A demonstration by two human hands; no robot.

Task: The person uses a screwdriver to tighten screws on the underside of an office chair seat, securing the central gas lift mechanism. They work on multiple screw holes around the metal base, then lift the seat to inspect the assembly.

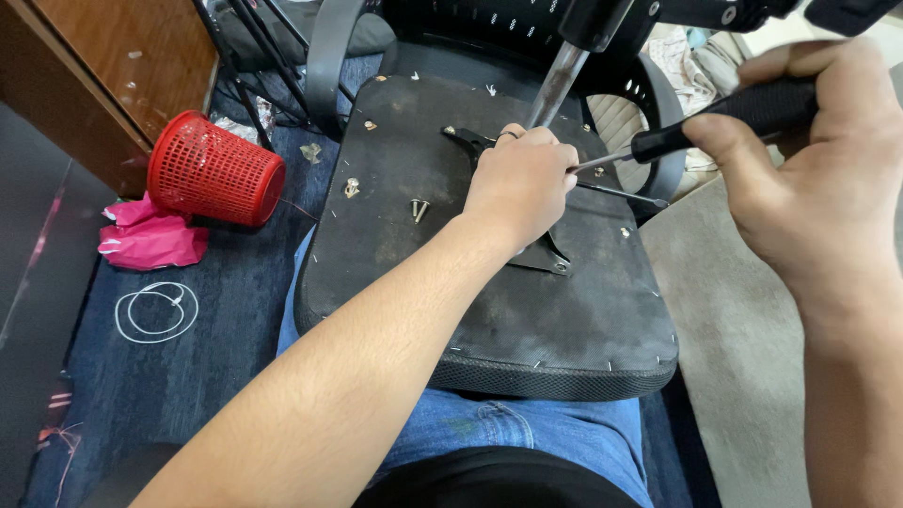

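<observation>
On our lap, across the blue jeans [527, 428], we've got an office chair seat [527, 320] lying upside down, its dusty black underside facing up. Our left hand [520, 183] sits right on the middle of it, fingers curled down over the black metal mounting plate [546, 256], so most of the plate is hidden under the hand and only its corners poke out at the top left and bottom right. Whether the fingers pinch anything underneath, we can't tell.

Our right hand [828, 174] is off to the right, above the seat's edge, wrapped tight around the black handle of a screwdriver [724, 122]. The thin shaft runs left and slightly down from the handle, and its tip meets the left hand's fingers, so the two hands are apart but joined by the tool.

A couple of loose screws [419, 209] stand on the seat just left of the left hand, and another screw [351, 187] lies further left near the edge. The chrome gas cylinder [557, 85] rises just behind the left hand.

On the dark blue carpet [226, 310] to the left, well away from both hands, a red mesh basket [214, 171] lies tipped on its side, with crumpled pink plastic [150, 235] next to it and a coil of white cord [155, 310] nearer to us.
</observation>
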